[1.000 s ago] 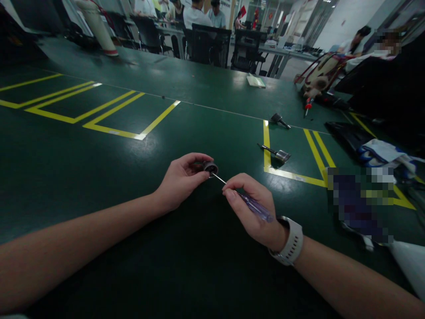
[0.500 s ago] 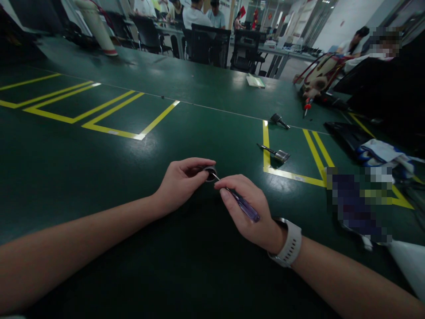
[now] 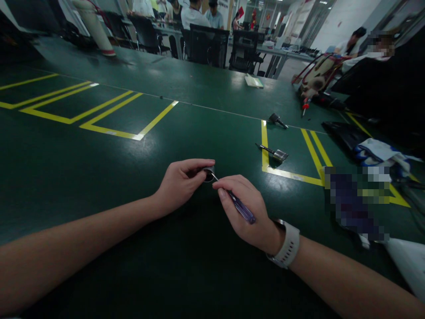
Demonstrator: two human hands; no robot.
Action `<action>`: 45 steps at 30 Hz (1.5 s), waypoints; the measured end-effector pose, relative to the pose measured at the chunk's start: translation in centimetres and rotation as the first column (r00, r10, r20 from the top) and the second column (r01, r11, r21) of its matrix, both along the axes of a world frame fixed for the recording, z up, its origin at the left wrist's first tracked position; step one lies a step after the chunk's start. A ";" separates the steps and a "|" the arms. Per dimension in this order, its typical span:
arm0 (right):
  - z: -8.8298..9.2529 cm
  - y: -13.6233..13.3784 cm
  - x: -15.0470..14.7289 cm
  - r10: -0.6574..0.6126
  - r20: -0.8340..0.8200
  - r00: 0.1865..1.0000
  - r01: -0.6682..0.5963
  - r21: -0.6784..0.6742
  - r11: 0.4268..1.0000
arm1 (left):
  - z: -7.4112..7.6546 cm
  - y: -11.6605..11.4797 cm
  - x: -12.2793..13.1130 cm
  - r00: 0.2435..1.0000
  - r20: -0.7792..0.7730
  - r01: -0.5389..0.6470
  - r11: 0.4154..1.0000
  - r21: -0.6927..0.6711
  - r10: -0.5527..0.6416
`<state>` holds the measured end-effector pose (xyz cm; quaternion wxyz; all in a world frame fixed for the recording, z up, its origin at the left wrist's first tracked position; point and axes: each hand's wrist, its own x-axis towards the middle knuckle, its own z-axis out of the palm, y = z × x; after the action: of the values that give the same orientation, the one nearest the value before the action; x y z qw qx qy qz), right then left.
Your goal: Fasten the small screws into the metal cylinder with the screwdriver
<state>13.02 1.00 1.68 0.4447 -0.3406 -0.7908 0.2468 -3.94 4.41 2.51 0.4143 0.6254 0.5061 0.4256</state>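
Between the thumb and fingers of my left hand (image 3: 181,182) is a small round metal ring (image 3: 209,174), its opening tilted toward me. My right hand (image 3: 247,208) grips a screwdriver with a clear purple handle (image 3: 244,209). The thin metal shaft points up and left, and its tip is at the ring's opening; whether it touches the inner wall I cannot tell. Beyond my right hand, a metal part with a thin stem (image 3: 279,155) lies across a yellow tape line. A similar dark part (image 3: 277,119) rests a little farther back.
Yellow tape (image 3: 109,132) marks boxes on the green table (image 3: 206,133). At the right are a red-handled screwdriver (image 3: 305,107), a blue-and-white cloth (image 3: 381,153) and a black flat object (image 3: 340,135). A pale pad (image 3: 254,81) lies farther back. People sit beyond the table.
The view has shifted slightly. The ring has tilted a little in my left hand, and the screwdriver handle sits slightly lower and farther left. Both hands keep their hold.
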 end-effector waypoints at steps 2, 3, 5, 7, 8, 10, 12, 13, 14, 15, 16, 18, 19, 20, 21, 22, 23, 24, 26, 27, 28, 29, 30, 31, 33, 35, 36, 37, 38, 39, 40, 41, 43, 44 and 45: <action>0.0 0.0 0.0 0.010 -0.001 1.000 -0.010 -0.004 1.000 | 0.0 0.0 0.0 1.000 -0.007 0.003 1.000 0.002 -0.003; -0.1 0.0 0.0 0.014 -0.003 1.000 -0.014 -0.004 1.000 | 0.0 0.0 0.0 1.000 -0.007 0.002 1.000 0.002 -0.002; -0.1 0.0 0.1 0.014 -0.010 1.000 -0.014 -0.003 1.000 | 0.0 0.0 0.0 1.000 -0.002 0.002 1.000 0.001 -0.002; 0.0 0.0 0.1 0.013 -0.010 1.000 -0.013 -0.005 1.000 | 0.1 -0.1 0.0 1.000 0.003 0.006 1.000 -0.005 -0.006; 0.0 0.0 0.1 0.015 -0.007 1.000 -0.015 -0.008 1.000 | 0.1 -0.1 0.0 1.000 0.004 0.007 1.000 -0.008 -0.007; 0.1 0.0 0.1 0.018 -0.007 1.000 -0.018 -0.012 1.000 | 0.1 -0.1 0.0 1.000 0.007 0.010 1.000 -0.017 -0.010; 0.1 0.0 0.1 0.016 -0.020 1.000 -0.016 -0.009 1.000 | 0.1 -0.1 0.0 1.000 0.026 0.012 0.999 -0.030 -0.011; 0.2 0.0 0.1 0.011 -0.032 0.999 -0.012 -0.005 1.000 | 0.0 -0.1 -0.1 0.999 0.041 0.016 0.999 -0.040 -0.015; 0.1 -0.1 0.2 0.005 -0.047 0.999 -0.005 0.004 1.000 | -0.1 -0.1 -0.1 0.998 0.059 0.022 0.998 -0.052 -0.019; 0.1 -0.1 0.2 -0.003 -0.063 0.998 0.004 0.016 1.000 | -0.1 -0.1 -0.1 0.997 0.076 0.026 0.998 -0.064 -0.021; 0.1 -0.2 0.3 -0.011 -0.079 0.997 0.013 0.032 0.999 | -0.2 0.0 -0.1 0.996 0.091 0.027 0.997 -0.075 -0.021; 0.0 -0.3 0.5 -0.023 -0.099 0.995 0.029 0.068 0.997 | -0.3 0.0 0.0 0.993 0.115 0.021 0.995 -0.094 -0.010; -0.1 -0.3 0.5 -0.029 -0.098 0.995 0.037 0.083 0.996 | -0.3 0.1 0.0 0.992 0.127 0.016 0.995 -0.103 -0.003; -0.1 -0.3 0.5 -0.038 -0.090 0.995 0.046 0.092 0.995 | -0.4 0.1 0.0 0.990 0.141 0.014 0.994 -0.110 0.002; -0.2 -0.3 0.5 -0.050 -0.077 0.996 0.058 0.096 0.994 | -0.4 0.1 0.0 0.987 0.158 0.016 0.993 -0.114 0.002; -0.2 -0.2 0.5 -0.063 -0.057 0.996 0.068 0.093 0.993 | -0.5 0.1 0.0 0.984 0.176 0.027 0.992 -0.119 -0.006; -0.3 -0.1 0.4 -0.076 -0.035 0.996 0.079 0.088 0.993 | -0.5 0.1 0.0 0.981 0.193 0.046 0.991 -0.124 -0.021; -0.3 0.0 0.4 -0.085 -0.008 0.996 0.085 0.079 0.993 | -0.5 0.0 0.0 0.977 0.210 0.073 0.989 -0.131 -0.044; -0.4 0.3 0.2 -0.083 0.053 0.995 0.080 0.065 0.995 | -0.6 -0.2 0.1 0.964 0.243 0.144 0.979 -0.143 -0.106; -0.4 0.3 0.1 -0.079 0.085 0.993 0.074 0.061 0.995 | -0.7 -0.4 0.1 0.956 0.256 0.182 0.972 -0.147 -0.141; -0.5 0.4 0.1 -0.078 0.117 0.990 0.072 0.059 0.996 | -0.8 -0.5 0.2 0.949 0.263 0.219 0.964 -0.148 -0.175; -0.6 0.4 0.0 -0.081 0.146 0.986 0.073 0.059 0.996 | -0.8 -0.7 0.2 0.941 0.266 0.252 0.957 -0.145 -0.208; -0.6 0.5 0.0 -0.085 0.176 0.981 0.075 0.060 0.995 | -0.9 -0.8 0.3 0.935 0.262 0.282 0.949 -0.141 -0.238; -0.7 0.5 0.0 -0.087 0.202 0.976 0.076 0.062 0.995 | -0.9 -0.9 0.3 0.931 0.251 0.305 0.942 -0.138 -0.265; -0.9 0.7 0.1 -0.082 0.241 0.967 0.067 0.070 0.995 | -0.9 -0.9 0.3 0.930 0.214 0.331 0.935 -0.128 -0.300; -1.0 1.1 0.3 -0.071 0.263 0.962 0.054 0.073 0.996 | -1.0 -0.7 0.3 0.938 0.153 0.328 0.939 -0.104 -0.311; -1.0 1.4 0.4 -0.074 0.273 0.959 0.058 0.066 0.996 | -1.0 -0.6 0.2 0.944 0.113 0.320 0.943 -0.086 -0.310; -1.0 1.7 0.6 -0.083 0.281 0.956 0.071 0.053 0.996 | -1.1 -0.5 0.1 0.949 0.067 0.311 0.948 -0.063 -0.307; -1.0 2.1 0.8 -0.099 0.286 0.953 0.093 0.035 0.995 | -1.2 -0.4 0.0 0.953 0.016 0.304 0.952 -0.037 -0.303; -1.0 2.5 1.1 -0.120 0.289 0.950 0.121 0.016 0.993 | -1.3 -0.3 -0.1 0.954 -0.038 0.298 0.955 -0.010 -0.298; -1.0 2.9 1.3 -0.146 0.286 0.947 0.152 0.004 0.988 | -1.4 -0.3 -0.2 0.952 -0.092 0.295 0.955 0.017 -0.292; -1.1 3.3 1.6 -0.176 0.281 0.943 0.185 -0.003 0.983 | -1.4 -0.2 -0.3 0.947 -0.144 0.296 0.954 0.041 -0.287; -1.1 4.0 2.1 -0.237 0.266 0.934 0.246 0.000 0.969 | -1.6 -0.2 -0.4 0.932 -0.232 0.305 0.948 0.087 -0.279; -1.2 4.3 2.3 -0.263 0.256 0.930 0.272 0.000 0.962 | -1.7 -0.2 -0.4 0.922 -0.272 0.313 0.944 0.108 -0.275; -1.3 4.5 2.4 -0.282 0.244 0.928 0.292 -0.004 0.956 | -1.7 -0.2 -0.5 0.911 -0.314 0.321 0.938 0.132 -0.267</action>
<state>15.46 5.50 0.42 0.3696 -0.4889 -0.7755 0.1518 -4.42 4.25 0.77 0.3363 0.7854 0.4205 0.3053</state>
